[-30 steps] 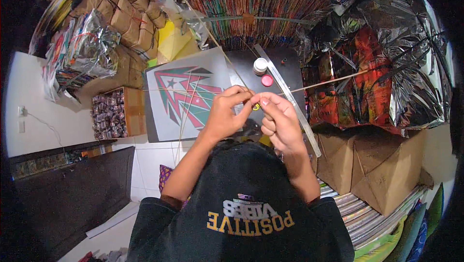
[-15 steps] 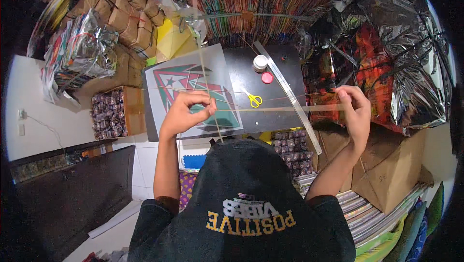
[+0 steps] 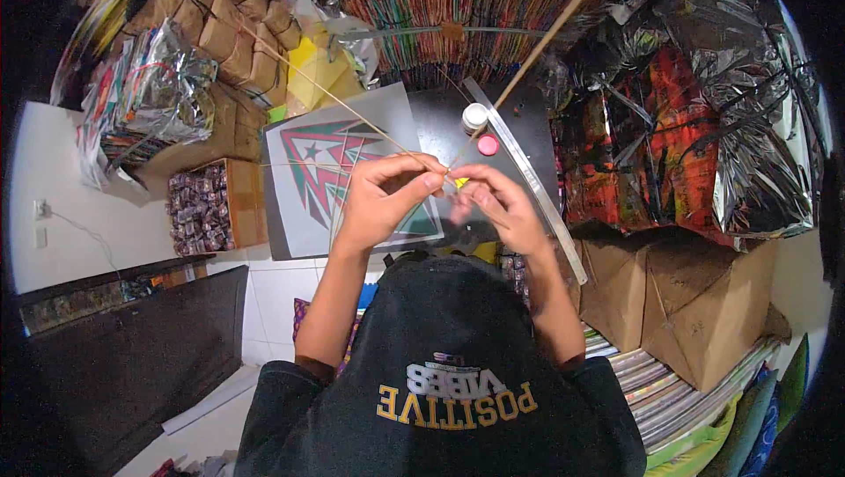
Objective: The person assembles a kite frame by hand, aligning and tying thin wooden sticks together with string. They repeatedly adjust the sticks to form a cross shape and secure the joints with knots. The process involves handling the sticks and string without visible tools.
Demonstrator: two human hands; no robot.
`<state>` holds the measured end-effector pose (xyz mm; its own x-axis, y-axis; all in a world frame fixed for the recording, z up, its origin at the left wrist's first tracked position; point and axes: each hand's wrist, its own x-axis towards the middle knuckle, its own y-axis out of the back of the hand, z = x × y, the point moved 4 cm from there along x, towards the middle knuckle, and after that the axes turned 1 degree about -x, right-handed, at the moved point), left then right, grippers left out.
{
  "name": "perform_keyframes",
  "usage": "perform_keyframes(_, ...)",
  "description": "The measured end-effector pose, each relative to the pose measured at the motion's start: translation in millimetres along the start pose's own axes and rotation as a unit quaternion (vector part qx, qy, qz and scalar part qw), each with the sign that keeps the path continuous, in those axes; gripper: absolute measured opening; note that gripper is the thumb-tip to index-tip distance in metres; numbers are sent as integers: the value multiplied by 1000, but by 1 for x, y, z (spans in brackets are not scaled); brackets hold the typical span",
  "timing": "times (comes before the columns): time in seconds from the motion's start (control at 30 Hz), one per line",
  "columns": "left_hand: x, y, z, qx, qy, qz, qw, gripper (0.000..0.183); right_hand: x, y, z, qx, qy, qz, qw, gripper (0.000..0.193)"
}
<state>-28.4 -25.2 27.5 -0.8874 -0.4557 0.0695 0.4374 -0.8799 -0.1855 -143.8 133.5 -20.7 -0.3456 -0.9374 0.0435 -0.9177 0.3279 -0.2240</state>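
Note:
My left hand point(image 3: 378, 204) is closed in a pinch on thin wooden sticks where they meet, above the dark table. One thin stick point(image 3: 334, 96) slants up to the left from the fingers; a thicker-looking one point(image 3: 554, 34) reaches up to the right. Close against that meeting point is my right hand point(image 3: 512, 220), fingertips drawn together and partly blurred; what they hold is too small to make out. Under the left hand lies a pale sheet point(image 3: 283, 204) with a red, green and black angular design with a star. Yellow scissors point(image 3: 461, 182) are mostly hidden behind the hands.
On the table point(image 3: 431, 112) stand a white jar point(image 3: 475, 115) and a pink-red lid point(image 3: 487, 144), beside a long metal ruler point(image 3: 534, 182). Stacked folded material rises behind. Brown-paper bundles point(image 3: 233, 41) are at the left, plastic-wrapped bundles point(image 3: 669, 151) and cardboard point(image 3: 695, 301) at the right.
My hands were wide apart and have come together over the table's middle. The right hand moved left to the left hand, and the sticks have turned to slant upward.

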Motion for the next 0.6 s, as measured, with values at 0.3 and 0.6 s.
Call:
perform_keyframes(0.3,10,9,-7,29,5,94,995,13,-3,-42,-18,-42,-46,14,998,22)
perform_keyframes(0.6,-2,-14,-24,272,-108,18,956,14,9,-24,-34,189,-154,101,965,25)
